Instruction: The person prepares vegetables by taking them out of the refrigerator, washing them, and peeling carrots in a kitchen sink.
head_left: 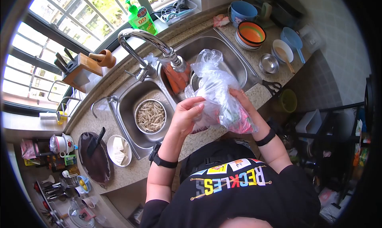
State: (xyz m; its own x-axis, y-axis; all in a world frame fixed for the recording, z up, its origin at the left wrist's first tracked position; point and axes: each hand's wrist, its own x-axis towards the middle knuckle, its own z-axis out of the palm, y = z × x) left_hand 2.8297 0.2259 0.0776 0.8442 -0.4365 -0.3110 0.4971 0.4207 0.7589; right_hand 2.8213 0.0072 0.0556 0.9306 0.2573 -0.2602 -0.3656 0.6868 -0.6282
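A clear plastic bag (213, 82) with pink and green showing in its lower part is held up in front of my chest, over the sink's front edge. My right hand (242, 100) grips the bag's right side, its fingers partly behind the plastic. On the other side, my left hand (189, 112) pinches the bag's left edge between thumb and fingers. Behind the bag, a metal bowl in the right basin (240, 68) is mostly hidden. Carrots (175, 78) in thin plastic lie beside the faucet. A round bowl of shrimp (151, 115) sits in the left basin.
The faucet (149, 39) arches over the sink. Left of it are a plate of white pieces (119, 150) and a dark pan lid (93, 158). Stacked bowls (250, 35), a small metal bowl (269, 63) and scissors (271, 86) stand on the right counter.
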